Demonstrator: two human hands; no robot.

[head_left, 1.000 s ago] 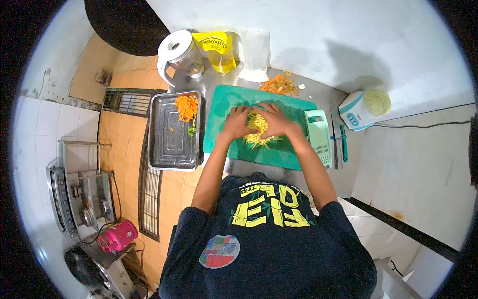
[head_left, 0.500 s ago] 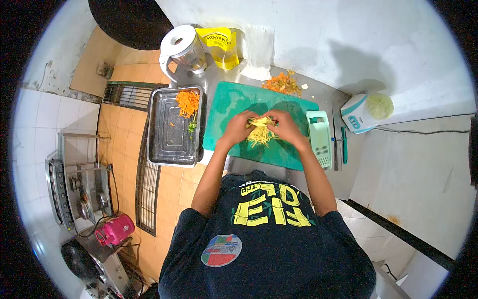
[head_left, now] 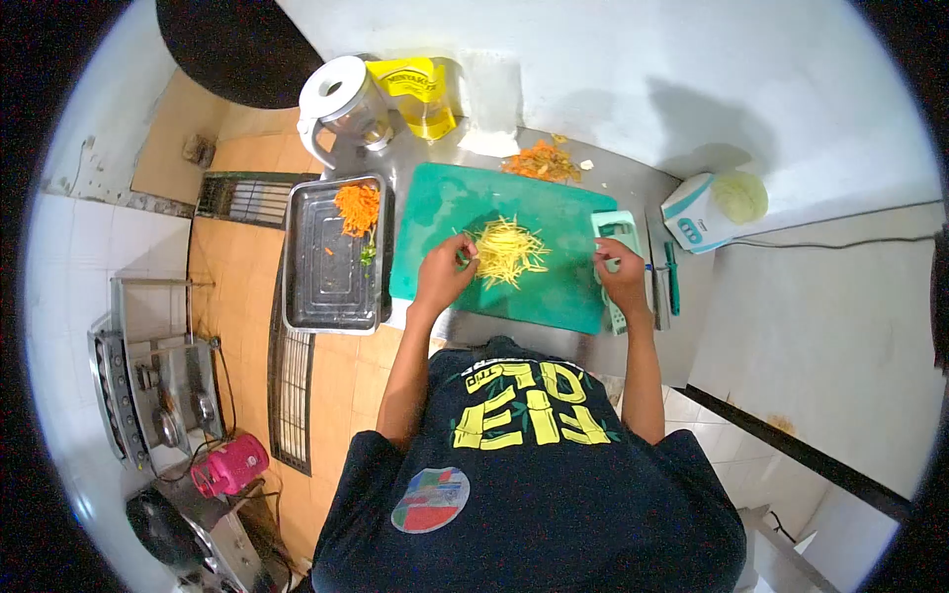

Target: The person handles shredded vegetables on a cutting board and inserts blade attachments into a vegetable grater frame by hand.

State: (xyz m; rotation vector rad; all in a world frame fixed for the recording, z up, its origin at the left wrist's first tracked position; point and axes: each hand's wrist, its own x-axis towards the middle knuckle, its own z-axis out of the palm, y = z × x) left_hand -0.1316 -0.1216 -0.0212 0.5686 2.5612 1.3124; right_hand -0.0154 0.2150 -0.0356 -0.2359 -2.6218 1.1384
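A loose heap of thin pale-yellow shreds (head_left: 510,251) lies on the green cutting board (head_left: 435,212). At the heap's left edge is my left hand (head_left: 447,269), its fingers curled in; whatever may be between the fingertips is too small to make out. My right hand (head_left: 623,277) is closed at the pale-green grater (head_left: 613,219) along the board's right edge, fingers bent around its left side. The hand covers the middle of the grater.
On the left stands a metal tray (head_left: 326,287) with shredded carrot (head_left: 358,210) and chopped green bits (head_left: 368,253). Behind are a blender jug (head_left: 346,104), a yellow pouch (head_left: 420,94) and peelings (head_left: 542,161). A knife (head_left: 661,292), a green-handled tool (head_left: 672,267) and a kitchen scale (head_left: 697,215) sit right.
Both hands have come off the yellow shreds, which now lie spread out. My right hand has moved right to the grater, which sits slightly differently; my left hand has drawn a little left.
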